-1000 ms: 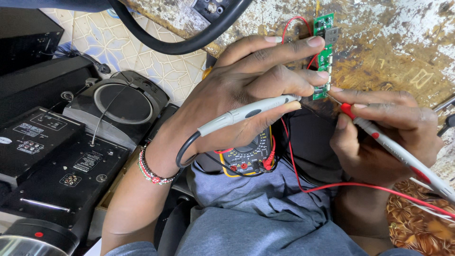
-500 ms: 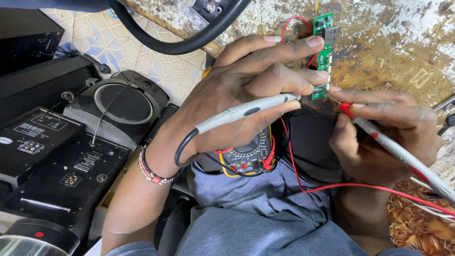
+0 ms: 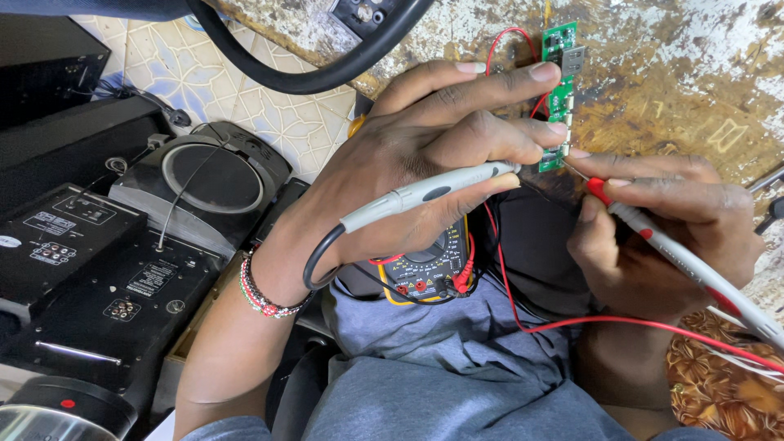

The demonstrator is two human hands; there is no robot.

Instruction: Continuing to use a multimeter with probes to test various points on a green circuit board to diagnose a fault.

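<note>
The left hand curls with fingers pinched, and the right hand mirrors it, fingertips almost meeting.

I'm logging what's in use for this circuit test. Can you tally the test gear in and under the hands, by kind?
Test probes: 2, a grey one in the left hand and a red-tipped one in the right hand
Green circuit boards: 1
Multimeters: 1, on the lap
Total: 4
</note>
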